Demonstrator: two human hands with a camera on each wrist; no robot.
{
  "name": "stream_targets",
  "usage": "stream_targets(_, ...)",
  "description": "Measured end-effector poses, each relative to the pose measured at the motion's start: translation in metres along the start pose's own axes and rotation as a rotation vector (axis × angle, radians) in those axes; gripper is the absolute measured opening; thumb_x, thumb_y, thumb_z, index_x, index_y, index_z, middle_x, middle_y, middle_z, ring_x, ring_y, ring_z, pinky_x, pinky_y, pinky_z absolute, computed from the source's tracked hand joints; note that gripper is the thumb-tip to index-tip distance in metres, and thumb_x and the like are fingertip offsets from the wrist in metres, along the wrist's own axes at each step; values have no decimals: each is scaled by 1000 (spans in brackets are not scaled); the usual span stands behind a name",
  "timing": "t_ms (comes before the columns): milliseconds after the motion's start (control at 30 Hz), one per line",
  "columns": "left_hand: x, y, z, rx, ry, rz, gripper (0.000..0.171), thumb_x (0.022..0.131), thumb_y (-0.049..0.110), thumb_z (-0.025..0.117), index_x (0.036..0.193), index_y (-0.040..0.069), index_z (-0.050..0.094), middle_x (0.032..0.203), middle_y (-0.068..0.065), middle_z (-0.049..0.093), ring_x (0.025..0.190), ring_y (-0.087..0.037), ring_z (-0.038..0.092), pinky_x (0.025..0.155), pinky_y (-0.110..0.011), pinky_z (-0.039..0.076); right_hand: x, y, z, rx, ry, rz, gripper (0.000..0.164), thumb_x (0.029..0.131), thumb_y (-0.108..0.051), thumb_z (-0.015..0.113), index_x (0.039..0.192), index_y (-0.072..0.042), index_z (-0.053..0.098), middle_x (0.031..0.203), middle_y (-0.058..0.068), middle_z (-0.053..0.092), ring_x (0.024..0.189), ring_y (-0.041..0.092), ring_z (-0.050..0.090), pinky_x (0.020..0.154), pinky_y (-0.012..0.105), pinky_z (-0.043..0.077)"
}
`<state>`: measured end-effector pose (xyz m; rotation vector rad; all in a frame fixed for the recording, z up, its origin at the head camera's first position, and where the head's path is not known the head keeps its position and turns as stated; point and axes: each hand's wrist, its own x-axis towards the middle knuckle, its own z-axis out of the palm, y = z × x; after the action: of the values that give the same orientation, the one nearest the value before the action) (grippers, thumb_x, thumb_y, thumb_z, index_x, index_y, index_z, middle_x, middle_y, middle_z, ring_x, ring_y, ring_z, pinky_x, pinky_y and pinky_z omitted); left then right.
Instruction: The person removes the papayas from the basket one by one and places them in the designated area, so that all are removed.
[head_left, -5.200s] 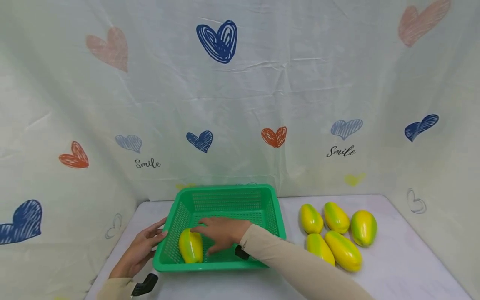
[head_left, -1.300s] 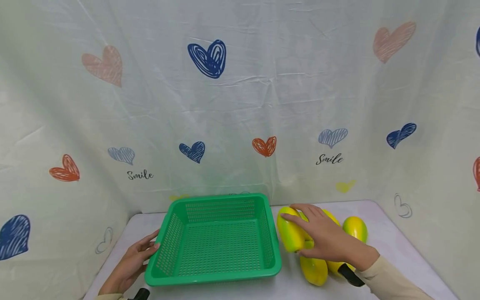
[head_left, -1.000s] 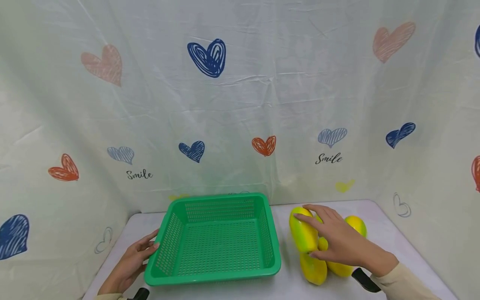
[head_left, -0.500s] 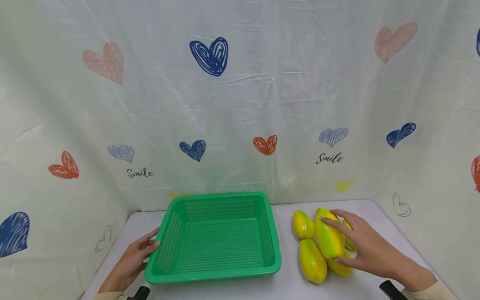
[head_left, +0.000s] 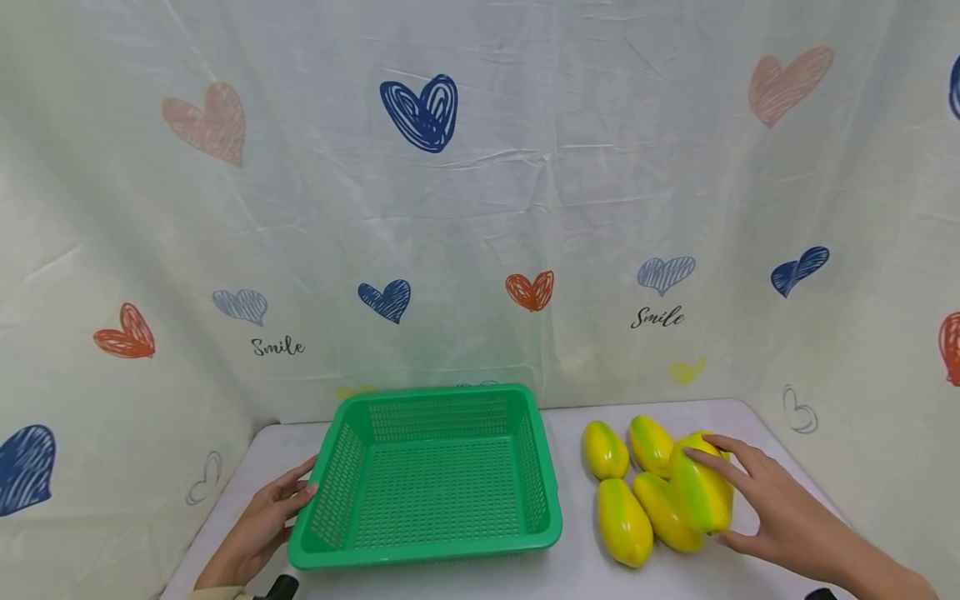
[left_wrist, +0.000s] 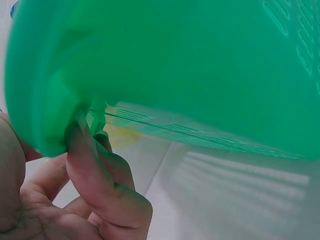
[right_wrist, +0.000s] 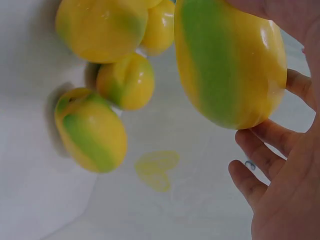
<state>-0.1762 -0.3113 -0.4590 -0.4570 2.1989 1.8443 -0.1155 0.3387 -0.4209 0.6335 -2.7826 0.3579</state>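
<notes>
A yellow papaya with green streaks (head_left: 701, 483) is in my right hand (head_left: 787, 508), thumb on one side and fingers on the other. It is raised above the other papayas at the table's right. The right wrist view shows this papaya (right_wrist: 225, 65) large and close, with my right hand (right_wrist: 290, 165) around it. My left hand (head_left: 258, 521) grips the left rim of a green plastic basket (head_left: 423, 560). From the left wrist, curled fingers (left_wrist: 107, 185) are under the basket's rim (left_wrist: 30, 90). Inside, the basket shows only its perforated bottom.
Several papayas lie grouped right of the basket, among them a front one (head_left: 625, 523), a back left one (head_left: 606, 450) and a back one (head_left: 651, 442). Another is partly hidden behind the held papaya. A heart-printed curtain (head_left: 465, 208) encloses the white table (head_left: 570, 575).
The papaya that was in the basket is out of it. My right hand has carried a papaya rightward over the group. My left hand has stayed at the basket rim.
</notes>
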Motion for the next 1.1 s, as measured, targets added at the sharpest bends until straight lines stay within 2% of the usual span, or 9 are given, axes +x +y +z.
stream_targets(200,0,-1,0,-2,-1,-4,66,110,19,58,166,2,28,125,-14,59,95,-18,68,82,-40,57,-14,13,1,30,-63,88,96,61,-39,103,144,-23,58,149,21,48,120,43,59,86,67,57)
stream_targets(333,0,-2,-1,-9,-3,2,66,110,18,58,166,1,28,130,-16,59,95,-17,68,82,-40,58,-21,19,5,3,-79,108,96,58,-38,104,142,-19,59,144,22,52,117,41,61,84,65,58)
stream_targets(567,0,-1,-1,-12,-4,7,67,110,19,59,166,2,27,130,-16,59,95,-17,68,82,-40,58,-29,32,11,33,-217,211,94,63,-37,102,143,-15,58,148,26,49,118,42,60,85,60,60)
stream_targets(833,1,-1,0,-14,-4,2,67,110,19,59,166,2,27,133,-18,57,96,-17,68,83,-40,57,-34,43,19,86,-316,238,95,67,-34,100,147,-10,55,150,29,48,121,43,59,87,59,59)
stream_targets(1100,0,-1,-1,-18,-12,5,68,110,20,60,166,2,27,132,-16,57,97,-17,67,83,-40,57,-34,44,27,223,-459,417,100,68,-34,99,154,-16,51,159,26,39,126,43,55,93,62,57)
